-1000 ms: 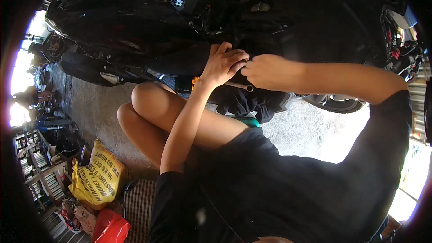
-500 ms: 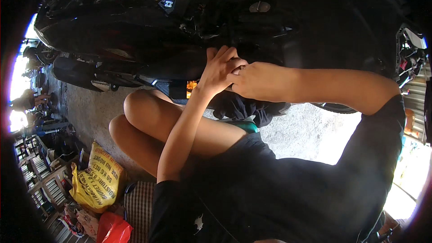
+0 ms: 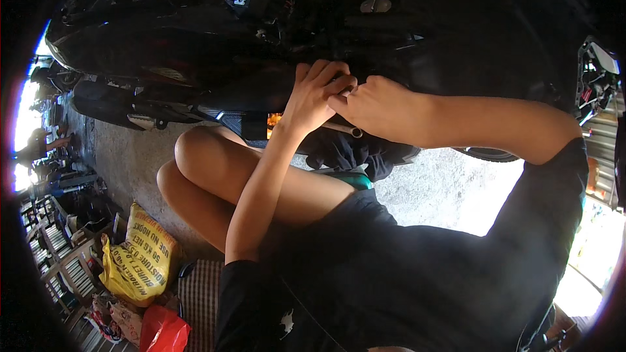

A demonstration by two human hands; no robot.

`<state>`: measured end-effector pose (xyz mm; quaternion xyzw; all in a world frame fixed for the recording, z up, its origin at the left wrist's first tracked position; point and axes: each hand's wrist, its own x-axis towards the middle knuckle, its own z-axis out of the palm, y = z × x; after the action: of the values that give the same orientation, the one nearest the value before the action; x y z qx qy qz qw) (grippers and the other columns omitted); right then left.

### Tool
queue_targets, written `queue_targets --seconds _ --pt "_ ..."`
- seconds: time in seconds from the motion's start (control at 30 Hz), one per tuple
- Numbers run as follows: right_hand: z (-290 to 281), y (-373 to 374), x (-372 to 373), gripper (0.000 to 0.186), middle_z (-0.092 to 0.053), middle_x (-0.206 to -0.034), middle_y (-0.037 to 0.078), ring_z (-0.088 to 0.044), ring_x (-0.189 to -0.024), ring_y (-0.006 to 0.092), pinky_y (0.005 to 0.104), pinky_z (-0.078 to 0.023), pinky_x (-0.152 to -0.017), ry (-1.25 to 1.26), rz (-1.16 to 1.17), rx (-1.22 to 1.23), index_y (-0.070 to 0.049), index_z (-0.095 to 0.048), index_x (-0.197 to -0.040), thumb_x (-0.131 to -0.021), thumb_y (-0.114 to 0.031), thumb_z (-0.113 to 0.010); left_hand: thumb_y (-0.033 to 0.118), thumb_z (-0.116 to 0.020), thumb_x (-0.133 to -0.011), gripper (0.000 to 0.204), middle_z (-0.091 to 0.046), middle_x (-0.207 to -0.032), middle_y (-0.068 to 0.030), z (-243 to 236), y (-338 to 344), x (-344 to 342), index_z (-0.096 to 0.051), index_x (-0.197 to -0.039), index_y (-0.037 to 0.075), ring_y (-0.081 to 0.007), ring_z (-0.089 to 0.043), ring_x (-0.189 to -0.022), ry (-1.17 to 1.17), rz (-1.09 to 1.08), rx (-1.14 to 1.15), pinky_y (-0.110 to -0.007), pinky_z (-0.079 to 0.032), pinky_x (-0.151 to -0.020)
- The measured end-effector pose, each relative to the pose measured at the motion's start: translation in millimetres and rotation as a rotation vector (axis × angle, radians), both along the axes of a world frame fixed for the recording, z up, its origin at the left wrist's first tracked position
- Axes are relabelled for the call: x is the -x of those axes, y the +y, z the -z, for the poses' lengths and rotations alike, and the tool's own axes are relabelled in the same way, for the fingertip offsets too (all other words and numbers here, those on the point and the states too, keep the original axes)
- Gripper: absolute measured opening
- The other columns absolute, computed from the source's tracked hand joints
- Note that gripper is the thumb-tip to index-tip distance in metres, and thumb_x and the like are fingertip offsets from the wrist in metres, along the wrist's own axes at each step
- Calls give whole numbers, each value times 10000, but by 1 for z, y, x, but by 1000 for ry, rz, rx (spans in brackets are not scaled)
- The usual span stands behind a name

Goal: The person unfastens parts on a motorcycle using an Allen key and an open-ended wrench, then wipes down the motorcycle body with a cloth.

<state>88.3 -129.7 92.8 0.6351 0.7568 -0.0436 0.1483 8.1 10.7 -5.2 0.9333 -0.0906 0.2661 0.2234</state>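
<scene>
My left hand [image 3: 313, 94] has its fingers curled against the lower edge of the black motorcycle bodywork [image 3: 450, 32]. My right hand [image 3: 375, 107] is closed beside it, fingertips touching or nearly touching my left fingers; what they grip is hidden. A metal wrench [image 3: 353, 132] shows below my hands, its ring end out, the rest covered, so I cannot tell whether it is held. An orange item [image 3: 272, 125] sits left of the wrench, and dark crumpled cloth [image 3: 352, 156] lies underneath, above a green object [image 3: 349, 178] by my thigh.
A yellow sack [image 3: 137, 261], red plastic bag [image 3: 163, 329] and checked mat [image 3: 199, 296] lie at lower left, near wooden slatted items [image 3: 59, 241]. The motorcycle's seat [image 3: 104, 101] extends left. Another person [image 3: 39, 146] and parked vehicles [image 3: 59, 78] are at far left on the concrete floor.
Since a second ago my right hand has shifted left, closer to my left hand. In the last half second both hands moved slightly up, and the wrench's ring end shows again.
</scene>
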Motion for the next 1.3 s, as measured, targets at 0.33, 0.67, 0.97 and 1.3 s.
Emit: queue_targets --seconds 0.33,0.67,0.97,1.3 --pt "-30 3 2 99 -636 -805 49 -619 -686 162 291 -479 -672 -16 -36 111 -66 -683 -830 -763 -129 -648 133 -675 -730 222 -632 -992 0 10 5 3 -681 -952 153 -175 -556 -978 77 3 -133 -388 -354 -861" --pt "17 5 -10 48 -656 -760 69 -640 -650 198 300 -516 -611 229 -63 -87 -76 -657 -746 -790 -83 -642 103 -673 -719 286 -631 -1098 -7 10 6 6 -658 -1005 96 -225 -527 -1059 78 85 -49 -417 -376 -893" --pt "-8 4 0 31 -642 -829 81 -658 -812 215 301 -532 -615 270 -61 -173 -28 -620 -783 -787 -54 -635 104 -685 -723 305 -640 -998 -26 12 2 2 -636 -1025 100 -231 -574 -956 40 35 29 -397 -391 -858" --pt "-7 2 14 37 -589 -856 37 -611 -737 118 221 -472 -562 -313 -241 -99 -68 -649 -761 -749 -104 -650 64 -675 -716 286 -656 -951 -41 12 5 3 -607 -991 105 -229 -589 -965 -2 73 22 -383 -422 -860"
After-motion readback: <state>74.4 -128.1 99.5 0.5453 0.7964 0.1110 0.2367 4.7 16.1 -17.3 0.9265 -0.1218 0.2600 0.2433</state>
